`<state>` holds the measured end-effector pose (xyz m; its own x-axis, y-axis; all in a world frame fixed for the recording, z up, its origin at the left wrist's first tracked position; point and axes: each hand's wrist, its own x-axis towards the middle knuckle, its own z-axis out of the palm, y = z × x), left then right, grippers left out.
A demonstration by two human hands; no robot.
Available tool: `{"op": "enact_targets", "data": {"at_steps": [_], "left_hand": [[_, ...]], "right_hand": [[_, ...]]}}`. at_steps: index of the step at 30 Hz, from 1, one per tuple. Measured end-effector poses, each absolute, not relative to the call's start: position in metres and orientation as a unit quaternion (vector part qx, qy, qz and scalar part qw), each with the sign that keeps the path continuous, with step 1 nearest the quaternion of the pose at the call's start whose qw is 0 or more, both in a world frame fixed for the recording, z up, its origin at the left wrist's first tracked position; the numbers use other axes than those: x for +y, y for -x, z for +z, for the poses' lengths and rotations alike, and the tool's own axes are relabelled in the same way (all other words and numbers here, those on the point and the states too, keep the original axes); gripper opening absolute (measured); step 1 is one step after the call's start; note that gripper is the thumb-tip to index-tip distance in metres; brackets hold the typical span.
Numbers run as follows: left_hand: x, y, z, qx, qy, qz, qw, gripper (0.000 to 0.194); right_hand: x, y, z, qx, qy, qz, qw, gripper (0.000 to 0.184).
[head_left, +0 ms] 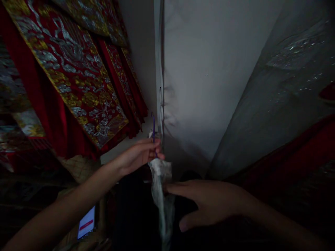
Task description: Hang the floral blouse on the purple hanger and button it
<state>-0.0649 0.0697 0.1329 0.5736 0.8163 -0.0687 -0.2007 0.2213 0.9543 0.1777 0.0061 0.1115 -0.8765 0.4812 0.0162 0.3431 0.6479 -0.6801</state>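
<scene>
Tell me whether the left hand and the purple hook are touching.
Touching. The head view shows the left hand gripping the shaft of the purple hook between thumb and fingers, with the curved tip sticking out beyond them.

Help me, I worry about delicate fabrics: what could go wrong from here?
The curved tip of the purple rod in the left hand might snag the embroidered red cloth if they are as near as they look.
The crumpled pale material could slip, as the right hand looks open beside it.
Dim light may hide either.
</scene>
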Motion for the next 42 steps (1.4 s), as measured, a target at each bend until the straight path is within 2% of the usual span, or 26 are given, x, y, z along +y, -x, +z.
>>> {"op": "enact_targets", "data": {"at_steps": [1,3,5,7,8,10,13,15,18,21,23,25,28,30,33,37,42], "left_hand": [[0.064,0.067,0.128,0.313,-0.522,0.333,0.72,0.028],[0.055,0.077,0.127,0.356,-0.585,0.286,0.671,0.03],[0.048,0.09,0.135,0.401,-0.675,0.254,0.564,0.031],[0.046,0.103,0.146,0.431,-0.744,0.261,0.439,0.035],[0.047,0.109,0.15,0.438,-0.765,0.276,0.384,0.036],[0.055,0.12,0.153,0.447,-0.78,0.32,0.299,0.037],[0.079,0.131,0.147,0.461,-0.773,0.385,0.205,0.034],[0.098,0.134,0.141,0.462,-0.76,0.431,0.15,0.03],[0.115,0.132,0.134,0.442,-0.718,0.537,0.031,0.029],[0.109,0.12,0.129,0.413,-0.662,0.619,-0.089,0.023],[0.096,0.109,0.122,0.4,-0.677,0.611,-0.091,0.021],[0.089,0.095,0.108,0.386,-0.747,0.54,-0.021,0.024],[0.098,0.076,0.073,0.39,-0.82,0.403,0.114,0.044],[0.115,0.066,0.046,0.418,-0.819,0.359,0.158,0.051],[0.138,0.055,0.014,0.468,-0.798,0.341,0.17,0.043],[0.139,0.05,0.002,0.492,-0.779,0.362,0.139,0.02],[0.12,0.056,0.008,0.478,-0.786,0.377,0.106,0.024]], "right_hand": [[0.014,-0.179,0.108,-0.898,0.235,0.365,0.077,0.058],[0.038,-0.187,0.1,-0.888,0.27,0.356,0.105,0.051],[0.066,-0.201,0.092,-0.862,0.34,0.292,0.237,0.04],[0.091,-0.215,0.082,-0.812,0.393,0.207,0.378,0.044],[0.101,-0.22,0.077,-0.791,0.404,0.193,0.416,0.047],[0.112,-0.225,0.066,-0.773,0.396,0.256,0.424,0.046],[0.118,-0.22,0.06,-0.711,0.379,0.432,0.406,0.041],[0.123,-0.213,0.067,-0.641,0.386,0.481,0.458,0.042],[0.144,-0.204,0.092,-0.548,0.388,0.472,0.572,0.046],[0.17,-0.201,0.118,-0.494,0.367,0.409,0.674,0.047],[0.182,-0.202,0.126,-0.472,0.347,0.367,0.723,0.044],[0.187,-0.202,0.125,-0.458,0.334,0.345,0.748,0.043],[0.186,-0.198,0.116,-0.446,0.332,0.331,0.762,0.042],[0.188,-0.194,0.112,-0.441,0.336,0.33,0.764,0.042],[0.198,-0.185,0.113,-0.435,0.333,0.328,0.769,0.04],[0.212,-0.184,0.115,-0.418,0.312,0.314,0.793,0.04],[0.2,-0.204,0.09,-0.381,0.332,0.273,0.819,0.042]]}}
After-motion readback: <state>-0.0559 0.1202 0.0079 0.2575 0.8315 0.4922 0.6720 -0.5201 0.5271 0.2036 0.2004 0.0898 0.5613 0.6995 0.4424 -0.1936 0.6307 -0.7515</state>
